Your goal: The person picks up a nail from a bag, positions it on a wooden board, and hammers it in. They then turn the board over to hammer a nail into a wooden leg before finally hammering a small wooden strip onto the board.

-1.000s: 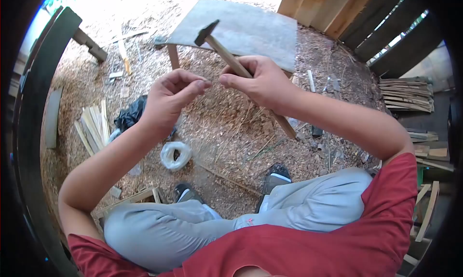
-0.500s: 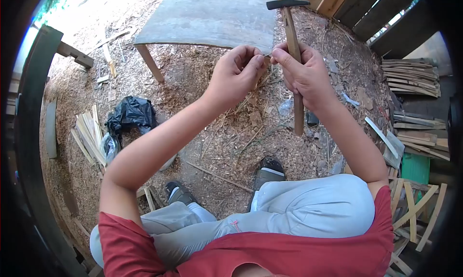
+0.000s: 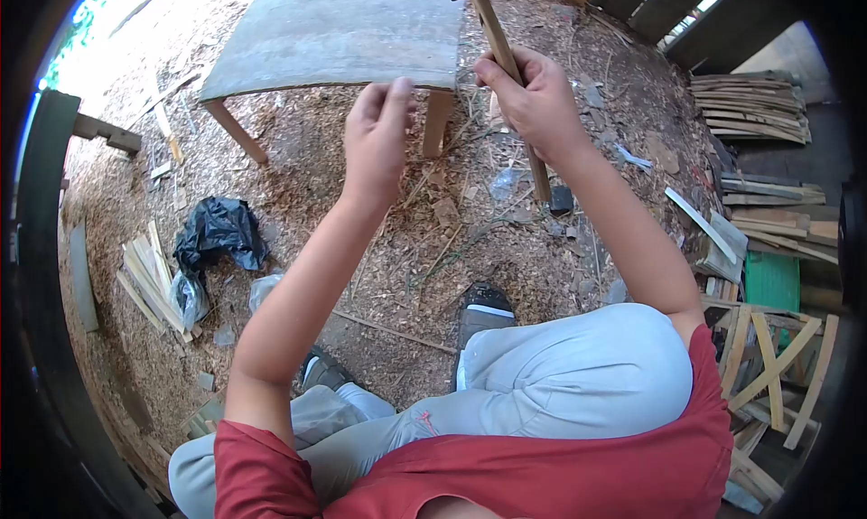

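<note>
My right hand (image 3: 545, 108) is wrapped around the wooden handle of a hammer (image 3: 493, 29). The hammer's dark metal head is at the top, and the handle's lower end sticks out below my palm. At the near edge of a low wooden table (image 3: 334, 36), my left hand (image 3: 376, 144) is raised with its fingers curled in and the thumb pressed against them. Whatever those fingers may hold is hidden or too small to name. The two hands are apart.
Wood shavings cover the ground. A black plastic bag (image 3: 219, 233) and thin wood strips (image 3: 149, 275) lie at left. Stacked slats (image 3: 750, 106), a green container (image 3: 772, 281) and crossed wooden pieces (image 3: 772, 374) stand at right. A dark post (image 3: 45, 248) rises on the far left.
My hands, which were close together, have separated. The left has moved left and turned thumb up; the right still grips the hammer. The view has shifted, so the table sits further left and higher.
</note>
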